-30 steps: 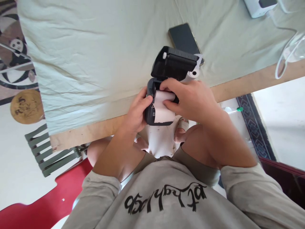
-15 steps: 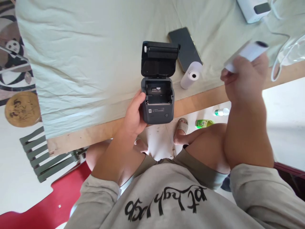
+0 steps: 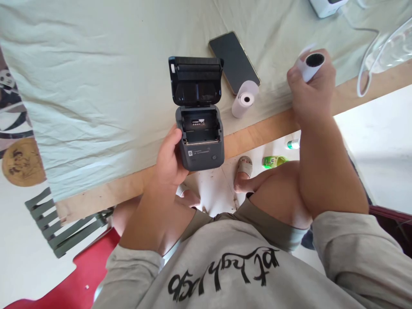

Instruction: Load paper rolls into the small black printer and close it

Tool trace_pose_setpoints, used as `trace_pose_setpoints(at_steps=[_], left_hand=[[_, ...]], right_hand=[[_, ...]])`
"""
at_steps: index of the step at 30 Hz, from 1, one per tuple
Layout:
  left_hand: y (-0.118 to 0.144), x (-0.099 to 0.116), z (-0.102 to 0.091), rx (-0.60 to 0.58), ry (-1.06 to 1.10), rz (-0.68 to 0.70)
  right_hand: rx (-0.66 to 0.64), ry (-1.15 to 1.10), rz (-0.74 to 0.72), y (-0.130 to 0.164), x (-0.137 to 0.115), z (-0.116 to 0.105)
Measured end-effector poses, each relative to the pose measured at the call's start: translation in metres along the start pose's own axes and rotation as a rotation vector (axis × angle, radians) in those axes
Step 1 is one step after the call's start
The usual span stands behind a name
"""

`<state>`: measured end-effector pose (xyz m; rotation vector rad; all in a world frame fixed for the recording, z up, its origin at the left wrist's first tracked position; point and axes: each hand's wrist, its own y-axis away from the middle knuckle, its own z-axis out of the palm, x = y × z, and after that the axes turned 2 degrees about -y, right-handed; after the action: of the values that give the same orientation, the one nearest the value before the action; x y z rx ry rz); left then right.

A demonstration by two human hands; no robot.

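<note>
My left hand [image 3: 170, 159] grips the side of a small dark grey label printer [image 3: 202, 156] near the table's front edge. The printer's black lid [image 3: 196, 81] stands raised, and its paper bay shows a small printed sticker inside but no roll. Off to the right, my right hand [image 3: 313, 88] is closed around a white paper roll [image 3: 307, 71] with a wide dark core, its end facing me. A second, narrow-cored paper roll [image 3: 240, 107] stands on the cloth between the hands, its loose end curling up. A dark phone [image 3: 234, 60] lies just behind that roll.
A pale green cloth [image 3: 96, 86] covers the wooden table [image 3: 128, 184]. At the back right are a white device [image 3: 326, 6], its cable [image 3: 362, 81] and clear plastic [image 3: 391, 49]. A green package [image 3: 273, 162] lies on the floor below; a slatted green seat [image 3: 58, 231] is at left.
My right hand has moved left and turned the wide-cored roll so its end faces me. The whole view has shifted slightly; my left hand still holds the printer, its lid up.
</note>
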<state>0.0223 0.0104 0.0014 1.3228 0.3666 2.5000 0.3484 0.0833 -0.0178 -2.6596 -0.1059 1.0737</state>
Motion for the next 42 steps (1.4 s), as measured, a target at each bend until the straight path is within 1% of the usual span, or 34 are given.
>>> trace_pose_setpoints(at_steps=[1,3,5,7,9,11,12,13,14,16,17,18,19,20,22,23,25,26,29,31,33,34,36,37,39,40,42], left_hand=[[0.000,0.000,-0.001,-0.006,-0.001,0.002],[0.000,-0.001,-0.002,-0.010,-0.016,0.007],[-0.001,-0.002,-0.004,-0.009,-0.038,0.005],[-0.001,-0.003,-0.005,-0.016,-0.047,-0.001],[-0.001,-0.004,-0.006,-0.021,-0.042,-0.004],[-0.001,-0.004,-0.006,-0.024,-0.037,0.003],[-0.001,-0.004,-0.006,-0.024,-0.038,0.007],[-0.001,-0.004,-0.006,-0.027,-0.042,0.009],[-0.001,-0.004,-0.005,-0.028,-0.045,0.010],[-0.001,-0.003,-0.005,-0.031,-0.054,0.003],[-0.001,-0.003,-0.005,-0.034,-0.056,0.000],[-0.001,-0.003,-0.005,-0.040,-0.055,-0.004],[-0.001,-0.003,-0.005,-0.046,-0.049,-0.003],[-0.001,-0.003,-0.005,-0.050,-0.039,0.003],[0.000,-0.003,-0.005,-0.050,-0.027,0.018],[0.000,-0.003,-0.004,-0.043,-0.035,0.018],[0.000,-0.002,-0.004,-0.019,-0.073,0.009],[0.000,-0.002,-0.004,-0.008,-0.091,0.001],[0.001,-0.002,-0.003,0.002,-0.103,-0.009],[0.001,-0.002,-0.003,-0.008,-0.090,-0.017],[0.001,-0.001,-0.003,-0.012,-0.069,-0.022],[0.001,-0.001,-0.003,-0.014,-0.057,-0.026],[0.001,-0.001,-0.003,-0.004,-0.048,-0.025],[0.001,-0.001,-0.003,0.002,-0.053,-0.023],[0.001,-0.001,-0.003,0.012,-0.073,-0.019],[0.001,-0.001,-0.003,0.013,-0.085,-0.021],[0.002,0.000,-0.003,0.009,-0.105,-0.034]], right_hand=[[0.057,-0.034,-0.005,0.001,-0.008,0.001],[0.144,-0.025,-0.006,0.002,-0.023,0.002],[0.146,0.072,0.031,0.001,-0.031,0.002],[0.140,0.174,0.099,0.000,-0.033,0.003],[0.102,0.217,0.158,0.000,-0.031,0.004],[0.074,0.219,0.187,0.001,-0.028,0.003],[0.082,0.214,0.176,0.003,-0.028,0.003],[0.118,0.207,0.137,0.005,-0.029,0.002],[0.199,0.198,0.075,0.008,-0.032,0.001],[0.411,0.156,-0.075,0.017,-0.042,0.001],[0.476,0.121,-0.138,0.021,-0.048,0.003],[0.473,0.084,-0.173,0.026,-0.056,0.005],[0.401,0.050,-0.187,0.030,-0.063,0.009],[0.275,0.032,-0.187,0.033,-0.071,0.015],[0.033,0.074,-0.162,0.037,-0.084,0.028],[-0.053,0.119,-0.136,0.037,-0.089,0.034],[-0.166,0.206,-0.076,0.034,-0.096,0.043],[-0.199,0.231,-0.044,0.032,-0.098,0.046],[-0.240,0.232,0.016,0.028,-0.098,0.048],[-0.224,0.130,0.013,0.027,-0.094,0.047],[-0.187,-0.135,0.025,0.028,-0.088,0.046],[-0.167,-0.320,0.072,0.028,-0.086,0.046],[-0.162,-0.660,0.233,0.029,-0.081,0.048],[-0.170,-0.766,0.321,0.029,-0.079,0.049],[-0.186,-0.838,0.436,0.029,-0.076,0.053],[-0.199,-0.826,0.442,0.029,-0.074,0.055],[-0.241,-0.774,0.401,0.030,-0.072,0.059]])
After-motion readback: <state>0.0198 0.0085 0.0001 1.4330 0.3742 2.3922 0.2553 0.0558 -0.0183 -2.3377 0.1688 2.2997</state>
